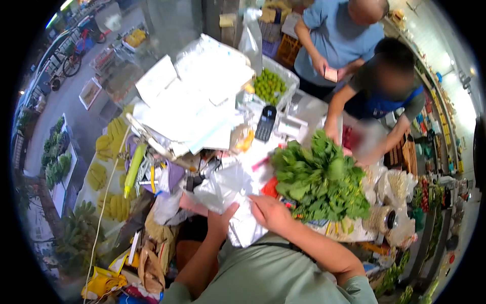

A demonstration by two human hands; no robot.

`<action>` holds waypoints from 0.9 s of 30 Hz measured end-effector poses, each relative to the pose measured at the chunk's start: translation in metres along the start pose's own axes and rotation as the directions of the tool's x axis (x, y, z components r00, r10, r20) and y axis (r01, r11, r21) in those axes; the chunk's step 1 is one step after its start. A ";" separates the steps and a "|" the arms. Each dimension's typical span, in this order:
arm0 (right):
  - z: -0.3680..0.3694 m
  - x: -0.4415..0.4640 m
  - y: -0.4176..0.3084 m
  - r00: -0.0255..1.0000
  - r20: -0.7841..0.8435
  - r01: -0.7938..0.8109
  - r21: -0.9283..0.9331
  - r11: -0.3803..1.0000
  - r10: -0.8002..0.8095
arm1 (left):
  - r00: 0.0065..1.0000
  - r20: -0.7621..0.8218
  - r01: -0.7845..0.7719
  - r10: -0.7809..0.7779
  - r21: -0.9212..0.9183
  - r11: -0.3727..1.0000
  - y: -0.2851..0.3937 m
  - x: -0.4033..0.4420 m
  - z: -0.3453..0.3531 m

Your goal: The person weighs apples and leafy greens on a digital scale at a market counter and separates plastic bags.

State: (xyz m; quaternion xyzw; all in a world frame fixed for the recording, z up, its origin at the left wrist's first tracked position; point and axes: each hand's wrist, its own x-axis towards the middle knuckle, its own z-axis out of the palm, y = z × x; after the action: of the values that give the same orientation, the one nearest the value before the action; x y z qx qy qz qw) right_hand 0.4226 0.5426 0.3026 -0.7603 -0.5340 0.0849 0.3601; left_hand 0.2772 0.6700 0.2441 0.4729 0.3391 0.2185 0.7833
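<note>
From here I see the left hand (221,223) and right hand (272,213) curled closed, pinching a floppy plastic bag (243,224) from both sides, likely so it won't slip.

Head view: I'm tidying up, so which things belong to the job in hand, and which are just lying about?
In use: white plastic bag, left hand, right hand; perhaps leafy greens.
Lying about, seemingly: black phone, white pile, yellow packaging.
</note>
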 end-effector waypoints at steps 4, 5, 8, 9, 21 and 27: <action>-0.018 0.024 -0.009 0.944 0.073 -0.331 0.222 0.917 0.323 | 0.999 -0.018 0.033 -0.040 -0.296 0.955 0.014 0.004 0.003; -0.025 0.032 -0.006 0.918 0.053 -0.382 0.391 0.837 0.394 | 0.998 -0.009 0.051 -0.055 -0.283 0.958 0.013 0.010 0.000; -0.073 0.071 -0.014 0.903 -0.095 -0.284 0.603 0.745 0.420 | 0.995 -0.005 0.093 -0.098 -0.254 0.963 -0.008 0.021 -0.018; -0.095 0.089 -0.016 0.895 -0.186 -0.253 0.539 0.803 0.406 | 0.997 -0.007 0.073 -0.076 -0.175 0.982 -0.009 0.026 -0.021; -0.221 0.300 0.018 0.712 -0.700 -0.087 -0.012 0.996 0.054 | 0.995 -0.028 0.099 -0.095 0.336 0.937 -0.051 0.063 -0.058; -0.213 0.350 0.035 0.658 -0.750 -0.143 -0.216 0.966 -0.070 | 0.977 -0.154 0.204 -0.147 0.479 0.854 -0.045 0.072 -0.082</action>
State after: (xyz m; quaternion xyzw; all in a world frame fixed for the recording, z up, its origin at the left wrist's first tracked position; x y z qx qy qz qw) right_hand 0.7031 0.7448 0.5241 -0.7776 -0.3278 -0.2993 0.4453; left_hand 0.2663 0.7457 0.1548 0.6108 0.4684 0.0786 0.6335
